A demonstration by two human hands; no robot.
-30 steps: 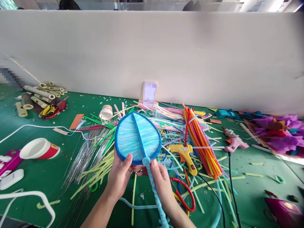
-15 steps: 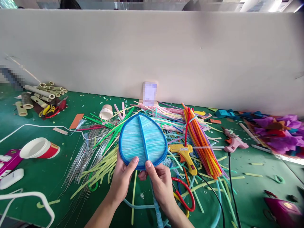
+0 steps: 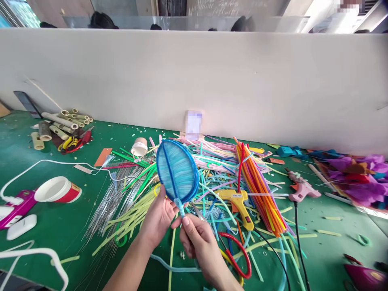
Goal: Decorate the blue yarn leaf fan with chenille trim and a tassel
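A blue leaf-shaped hand fan point(image 3: 178, 169) stands upright in front of me, turned at an angle. Fuzzy darker blue stems form its rim and middle rib, and the right edge looks doubled. My right hand point(image 3: 197, 238) pinches its light blue wrapped handle just below the base. At the lower left rim, my left hand point(image 3: 159, 216) holds the fan with the thumb along the edge; its fingers are partly hidden behind the base. Scissors point(image 3: 239, 258) with red and yellow handles lie beside my right hand. A yellow glue gun point(image 3: 238, 202) rests to the right.
Pipe cleaners in yellow-green point(image 3: 133, 214) and an orange bundle point(image 3: 260, 186) cover the middle. Thin wires point(image 3: 112, 210) lie left. A paper cup point(image 3: 57, 190), power strip point(image 3: 18, 210) and bamboo pieces point(image 3: 66, 121) are farther left. A pink glue gun point(image 3: 301, 188) trails its cord at right.
The fan has turned from facing me to an angled view and shifted slightly left. My right hand has moved from its lower rim to the handle. The head view has tilted up.
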